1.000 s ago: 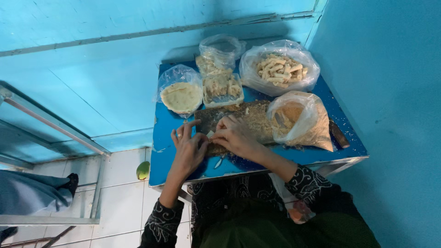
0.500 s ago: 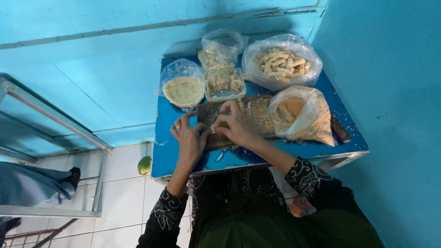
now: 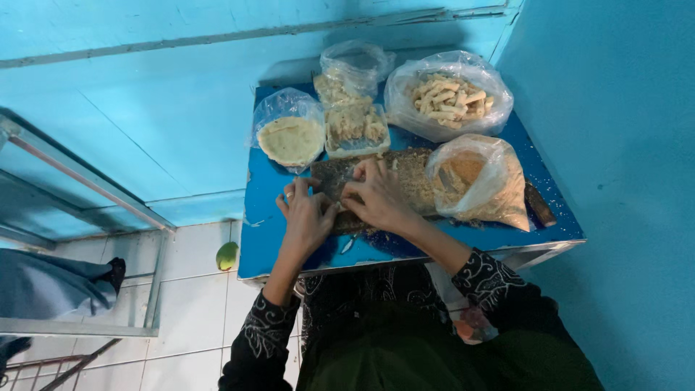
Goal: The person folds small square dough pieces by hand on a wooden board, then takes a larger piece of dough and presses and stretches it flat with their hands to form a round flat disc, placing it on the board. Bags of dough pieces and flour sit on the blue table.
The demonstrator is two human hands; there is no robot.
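A dark wooden board (image 3: 340,190) strewn with pale crumbs lies along the middle of the small blue table (image 3: 260,239), and both hands work at its left end. The left hand (image 3: 308,217) rests palm down on the board's near left corner, fingers (image 3: 293,197) bent and pressing on something small beneath them; what it is cannot be made out, and whether the grip is closed around it cannot be told. The right hand (image 3: 380,199) lies just beside it, touching or nearly touching, fingers curled down onto the crumb layer with the fingertips pinched toward the left hand; its grip too is hidden from above. Both sleeves are dark with a white pattern.

To the right of the hands, a heap of breadcrumbs (image 3: 414,181) covers the board, running under an open clear bag of brown crumbs (image 3: 481,185) that lies on its side. Behind the board stand three more clear bags: one holding a round pale disc of dough or batter (image 3: 291,137) at the left, one with small coated pieces in a tray (image 3: 355,123) in the middle, and one with pale stick-shaped pieces (image 3: 449,98) at the right. A further crumpled bag (image 3: 355,65) stands behind the middle one.

Blue walls close in at the back and right. On the white tiled floor (image 3: 188,304) beside the table lies a green fruit (image 3: 226,255).
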